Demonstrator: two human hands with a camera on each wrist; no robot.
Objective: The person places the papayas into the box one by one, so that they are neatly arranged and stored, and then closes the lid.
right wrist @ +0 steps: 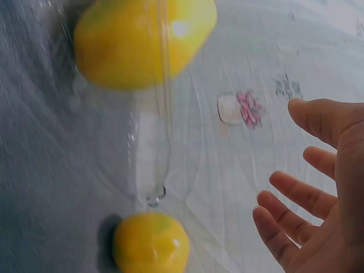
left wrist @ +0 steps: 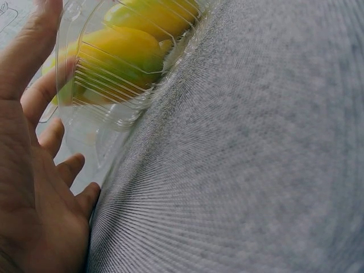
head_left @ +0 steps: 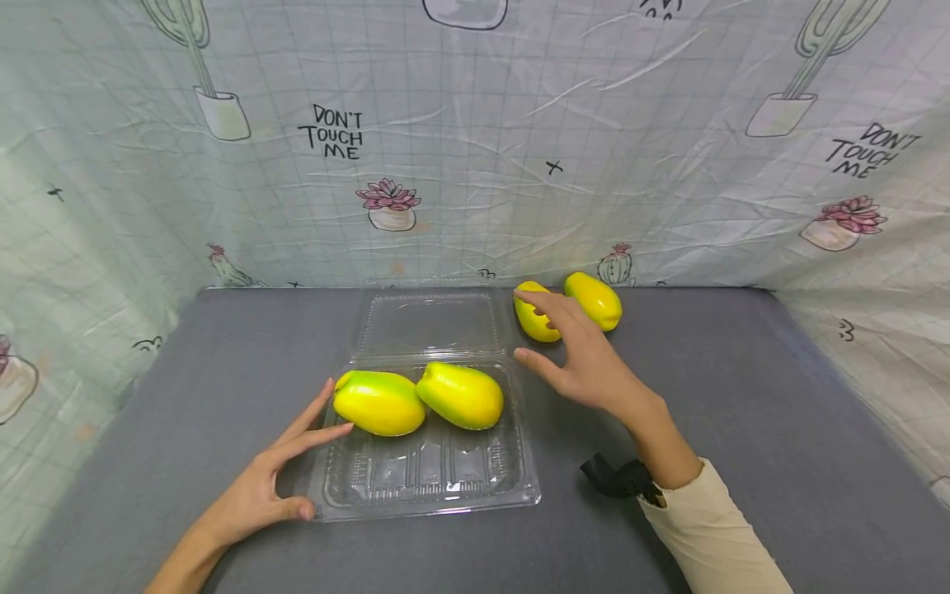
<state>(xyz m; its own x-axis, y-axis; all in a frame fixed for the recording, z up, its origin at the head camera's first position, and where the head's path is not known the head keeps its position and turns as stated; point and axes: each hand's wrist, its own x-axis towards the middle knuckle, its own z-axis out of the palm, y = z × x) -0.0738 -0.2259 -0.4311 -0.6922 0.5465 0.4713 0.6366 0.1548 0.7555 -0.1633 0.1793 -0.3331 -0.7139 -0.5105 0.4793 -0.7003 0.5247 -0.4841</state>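
A clear plastic clamshell box (head_left: 438, 487) lies with its lid (head_left: 430, 322) folded back. Two smooth yellow-green fruits, mango-like in shape, sit side by side in its rear half, a left fruit (head_left: 380, 403) and a right fruit (head_left: 462, 396). My left hand (head_left: 260, 487) is at the box's left side, fingers spread and fairly straight; its fingertips reach the rim by the left fruit. Over the table right of the box, my right hand (head_left: 579, 351) is held with parted fingers and nothing between them. It partly hides a third fruit (head_left: 533, 312); another fruit (head_left: 594, 301) lies behind it.
A grey tabletop (head_left: 705, 396) carries everything. At its back edge hangs a pale printed curtain (head_left: 475, 165), which also runs down both sides. The two loose fruits lie close to that curtain. A black strap (head_left: 619, 478) is at my right wrist.
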